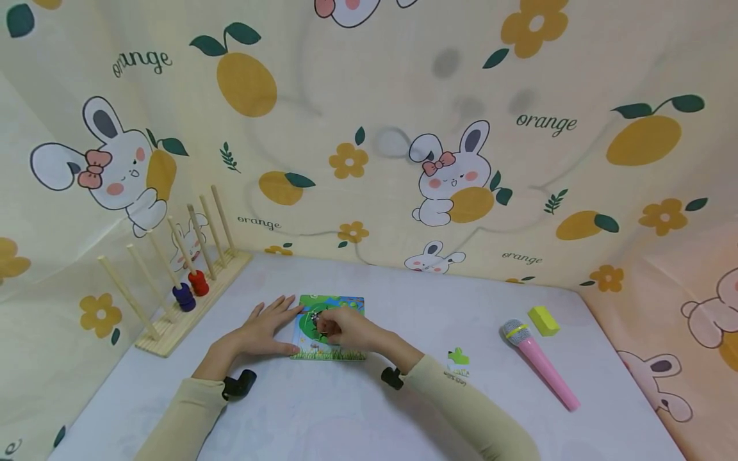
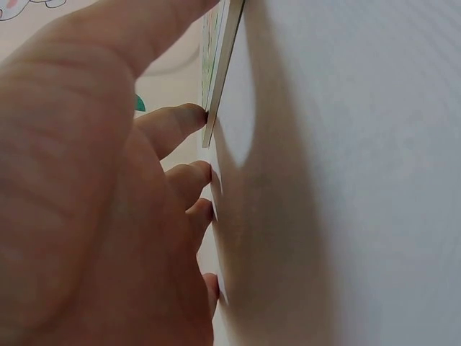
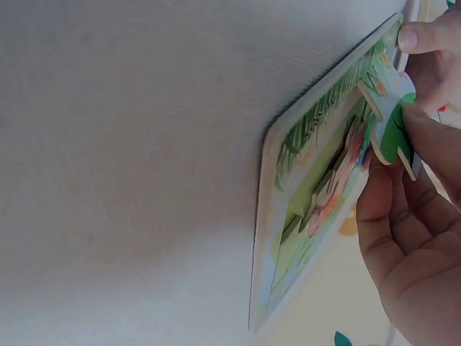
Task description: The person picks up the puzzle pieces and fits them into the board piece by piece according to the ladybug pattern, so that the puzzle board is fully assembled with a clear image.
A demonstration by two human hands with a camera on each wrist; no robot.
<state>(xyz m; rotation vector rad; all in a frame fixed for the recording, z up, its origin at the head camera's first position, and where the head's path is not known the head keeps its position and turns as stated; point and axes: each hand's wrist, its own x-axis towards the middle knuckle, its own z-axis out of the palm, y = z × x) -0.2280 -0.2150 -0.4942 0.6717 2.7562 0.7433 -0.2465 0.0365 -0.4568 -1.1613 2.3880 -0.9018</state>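
Observation:
A square jigsaw board [image 1: 305, 353] with a grass-and-sky picture lies flat on the table. Its recess shows further pieces in the right wrist view. My left hand [image 1: 262, 330] is spread on the table at the board's left side, thumb and index finger [image 2: 173, 128] touching its edge. Over the board, my right hand [image 1: 353, 331] pinches a green and white puzzle piece [image 3: 392, 128] between thumb and fingers. That piece is tilted above the recess. Right of the right forearm lies a loose green and white puzzle piece [image 1: 459, 360].
A wooden peg rack [image 1: 164, 340] with upright dowels stands at the left, holding blue rings [image 1: 184, 298] and red rings [image 1: 198, 283]. A pink toy microphone [image 1: 548, 372] and a yellow-green block [image 1: 544, 321] lie at the right. Printed cloth [image 1: 375, 83] walls the back.

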